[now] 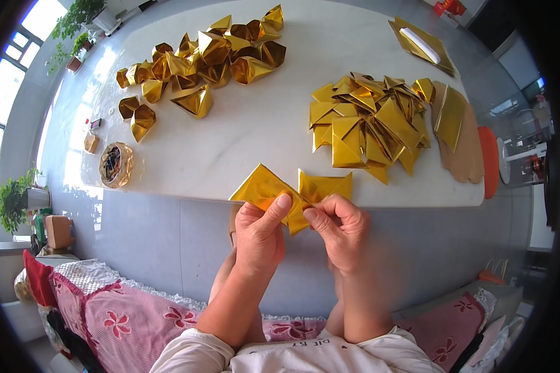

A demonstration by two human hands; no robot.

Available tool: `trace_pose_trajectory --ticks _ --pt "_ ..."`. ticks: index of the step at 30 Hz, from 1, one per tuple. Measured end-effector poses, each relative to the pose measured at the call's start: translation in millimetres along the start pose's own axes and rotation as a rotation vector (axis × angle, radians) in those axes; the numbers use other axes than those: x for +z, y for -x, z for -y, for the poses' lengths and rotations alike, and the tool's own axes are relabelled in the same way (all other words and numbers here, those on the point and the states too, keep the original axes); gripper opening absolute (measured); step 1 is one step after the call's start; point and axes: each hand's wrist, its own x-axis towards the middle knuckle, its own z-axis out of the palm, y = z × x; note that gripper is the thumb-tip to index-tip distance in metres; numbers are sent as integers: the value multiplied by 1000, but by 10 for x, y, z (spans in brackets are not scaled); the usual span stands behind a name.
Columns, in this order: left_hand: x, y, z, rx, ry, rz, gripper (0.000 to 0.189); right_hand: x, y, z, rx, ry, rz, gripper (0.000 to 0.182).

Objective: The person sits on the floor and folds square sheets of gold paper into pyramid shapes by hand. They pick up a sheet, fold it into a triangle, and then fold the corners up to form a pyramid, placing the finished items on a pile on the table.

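A piece of folded gold foil paper (260,185) is held over the near edge of the table. My left hand (264,231) grips it with the thumb on top. My right hand (340,226) pinches its right corner between thumb and forefinger. Just beyond the right hand lies another folded gold piece (329,183) at the table's edge. To the right spreads a heap of flat folded gold pieces (378,121). At the far left stand several opened, ingot-shaped gold foil pieces (214,49), with a single one (196,101) a little nearer.
The white table (242,135) has a gold-rimmed bowl (116,164) of small items at its left corner. Cardboard (469,140) and gold sheets (450,116) lie right, beside a red stool (487,161). A white bar-shaped object (420,45) rests on gold paper. Behind me is a pink covered sofa (140,312).
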Motion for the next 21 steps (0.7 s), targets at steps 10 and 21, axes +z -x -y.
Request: trace_pose_trajectory --ticks 10,21 --pt "-37 6 -7 -22 -160 149 14 -59 -81 170 -302 45 -69 11" --pt "-60 8 48 -48 -381 187 16 -125 -60 159 -174 -2 3 8"
